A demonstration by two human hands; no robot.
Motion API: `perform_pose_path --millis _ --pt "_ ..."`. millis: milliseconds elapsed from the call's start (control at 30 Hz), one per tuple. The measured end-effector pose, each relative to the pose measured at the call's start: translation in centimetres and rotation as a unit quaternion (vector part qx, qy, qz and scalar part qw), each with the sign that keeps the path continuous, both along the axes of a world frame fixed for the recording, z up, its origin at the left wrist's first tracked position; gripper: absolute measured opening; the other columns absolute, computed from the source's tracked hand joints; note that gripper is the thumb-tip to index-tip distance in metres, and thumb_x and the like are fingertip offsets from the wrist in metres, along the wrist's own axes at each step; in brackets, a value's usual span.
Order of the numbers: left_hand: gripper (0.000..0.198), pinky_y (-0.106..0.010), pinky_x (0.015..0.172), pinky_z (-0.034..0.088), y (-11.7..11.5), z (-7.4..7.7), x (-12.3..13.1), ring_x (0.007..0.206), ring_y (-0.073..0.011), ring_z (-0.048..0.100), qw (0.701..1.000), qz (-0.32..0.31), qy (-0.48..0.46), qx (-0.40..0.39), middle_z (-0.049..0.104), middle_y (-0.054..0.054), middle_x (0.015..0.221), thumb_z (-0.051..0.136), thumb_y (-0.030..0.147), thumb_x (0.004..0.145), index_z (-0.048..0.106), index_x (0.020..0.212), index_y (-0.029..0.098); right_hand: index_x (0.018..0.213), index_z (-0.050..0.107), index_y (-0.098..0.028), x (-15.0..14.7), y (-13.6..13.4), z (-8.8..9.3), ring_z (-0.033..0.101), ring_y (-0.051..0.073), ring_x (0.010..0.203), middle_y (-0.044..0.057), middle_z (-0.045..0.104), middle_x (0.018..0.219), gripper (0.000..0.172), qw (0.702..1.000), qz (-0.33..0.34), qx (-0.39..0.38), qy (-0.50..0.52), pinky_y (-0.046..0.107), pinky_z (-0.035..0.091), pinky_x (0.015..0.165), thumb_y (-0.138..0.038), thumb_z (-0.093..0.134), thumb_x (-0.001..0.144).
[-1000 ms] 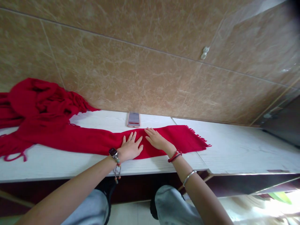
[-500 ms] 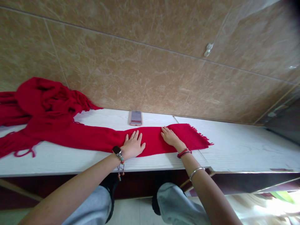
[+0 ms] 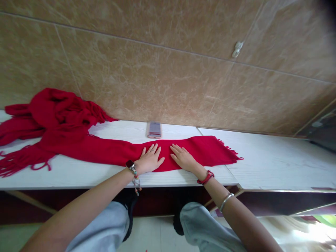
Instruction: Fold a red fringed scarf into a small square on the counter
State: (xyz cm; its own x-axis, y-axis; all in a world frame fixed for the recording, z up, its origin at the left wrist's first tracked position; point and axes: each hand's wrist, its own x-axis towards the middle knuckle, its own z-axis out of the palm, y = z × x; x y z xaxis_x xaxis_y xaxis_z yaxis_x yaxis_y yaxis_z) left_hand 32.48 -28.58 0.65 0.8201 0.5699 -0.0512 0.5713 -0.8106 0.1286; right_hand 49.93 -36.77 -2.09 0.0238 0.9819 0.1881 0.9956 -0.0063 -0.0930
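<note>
A long red scarf lies along a white wood-grain surface, its fringed end to the right. My left hand rests palm down on the middle of the scarf with fingers spread. Just to its right, my right hand is also flat on the fabric, fingers stretched out. Neither hand grips the cloth. At the left the scarf runs to a bunched heap of red fabric with tassels; whether they are one piece I cannot tell.
A phone lies face up behind the scarf, near the wall. The brown marbled tile wall rises along the back edge of the white surface. A small whitish fitting is on the wall. Dark compartments are below the front edge.
My right hand has slid left over the scarf, closer to my left hand. The left hand stays in place on the fabric. The camera view has shifted slightly.
</note>
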Motion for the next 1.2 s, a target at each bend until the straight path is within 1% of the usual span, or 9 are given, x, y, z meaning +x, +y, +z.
perform_pose_path --millis 133,267,333,467,600,700,900,1067,1200 --pt "0.049 -0.044 0.099 0.027 0.8 1.5 -1.1 0.127 -0.0268 0.027 0.999 0.003 0.021 0.034 0.029 -0.014 0.14 0.034 0.037 0.087 0.037 0.13 0.013 0.133 0.034 -0.01 0.1 0.1 -0.1 0.027 0.022 0.129 0.013 0.032 0.139 0.05 1.0 -0.008 0.001 0.003 0.041 0.024 0.104 -0.035 0.027 0.09" --pt "0.035 -0.039 0.092 0.035 3.8 3.3 -2.5 0.113 -0.0273 0.045 0.994 0.071 -0.018 0.082 0.049 -0.015 0.123 0.038 0.025 0.085 0.052 0.115 0.013 0.132 0.036 -0.011 0.1 0.2 -0.4 0.028 0.022 0.128 0.012 0.033 0.138 0.049 1.0 -0.009 0.006 0.001 0.041 0.024 0.104 -0.034 0.028 0.089" --pt "0.034 -0.034 0.087 0.038 5.9 4.1 -3.2 0.104 -0.0248 0.052 0.995 0.09 -0.024 0.033 0.056 -0.014 0.113 0.042 0.024 0.083 0.054 0.113 0.012 0.132 0.037 -0.011 0.2 0.2 -0.5 0.028 0.021 0.128 0.013 0.034 0.138 0.049 1.0 -0.007 0.01 0.001 0.041 0.024 0.104 -0.034 0.028 0.089" --pt "0.027 -0.021 0.069 0.042 8.8 4.9 -4.1 0.078 -0.0159 0.059 0.998 0.05 -0.015 -0.042 0.066 -0.004 0.088 0.051 0.023 0.076 0.063 0.097 0.013 0.131 0.038 -0.013 0.4 0.4 -0.9 0.028 0.021 0.128 0.012 0.035 0.138 0.049 1.0 -0.005 0.023 0.002 0.042 0.026 0.103 -0.035 0.027 0.089" --pt "0.024 -0.019 0.069 0.041 8.6 5.0 -4.2 0.077 -0.0144 0.058 0.988 -0.059 -0.059 -0.133 0.067 -0.003 0.085 0.049 0.025 0.075 0.066 0.088 0.013 0.13 0.039 -0.011 0.5 0.4 -1.2 0.029 0.021 0.128 0.013 0.036 0.137 0.049 1.0 -0.006 0.026 -0.005 0.041 0.025 0.103 -0.035 0.027 0.089" --pt "0.023 -0.017 0.073 0.039 7.8 4.8 -4.0 0.081 -0.0127 0.057 0.979 -0.105 -0.021 -0.174 0.067 0.0 0.088 0.047 0.02 0.075 0.068 0.083 0.018 0.13 0.039 -0.012 0.6 0.4 -1.4 0.031 0.021 0.127 0.013 0.038 0.136 0.049 0.999 -0.006 0.032 -0.006 0.04 0.026 0.103 -0.035 0.027 0.089" --pt "0.026 -0.021 0.074 0.04 8.0 3.5 -3.7 0.081 -0.0155 0.057 0.999 0.001 -0.031 -0.021 0.065 -0.006 0.09 0.048 0.007 0.067 0.065 0.086 0.013 0.13 0.04 -0.013 0.6 0.5 -1.4 0.03 0.02 0.127 0.012 0.037 0.136 0.048 0.999 -0.005 0.036 -0.002 0.041 0.026 0.103 -0.035 0.027 0.088" --pt "0.022 -0.02 0.062 0.041 8.8 3.2 -3.8 0.067 -0.014 0.057 0.999 0.015 -0.03 -0.015 0.065 -0.003 0.075 0.051 0.011 0.069 0.063 0.087 0.014 0.13 0.04 -0.013 0.4 0.5 -1.3 0.031 0.021 0.127 0.012 0.038 0.136 0.048 0.999 -0.006 0.036 0.001 0.041 0.026 0.103 -0.035 0.028 0.088" --pt "0.023 -0.022 0.068 0.04 9.5 3.5 -4.1 0.075 -0.0153 0.056 0.998 0.029 -0.05 0.01 0.065 -0.006 0.08 0.041 0.007 0.073 0.063 0.077 0.013 0.129 0.041 -0.014 0.5 0.5 -1.4 0.031 0.021 0.127 0.011 0.039 0.136 0.047 0.999 -0.003 0.043 0.002 0.041 0.027 0.102 -0.035 0.029 0.088"
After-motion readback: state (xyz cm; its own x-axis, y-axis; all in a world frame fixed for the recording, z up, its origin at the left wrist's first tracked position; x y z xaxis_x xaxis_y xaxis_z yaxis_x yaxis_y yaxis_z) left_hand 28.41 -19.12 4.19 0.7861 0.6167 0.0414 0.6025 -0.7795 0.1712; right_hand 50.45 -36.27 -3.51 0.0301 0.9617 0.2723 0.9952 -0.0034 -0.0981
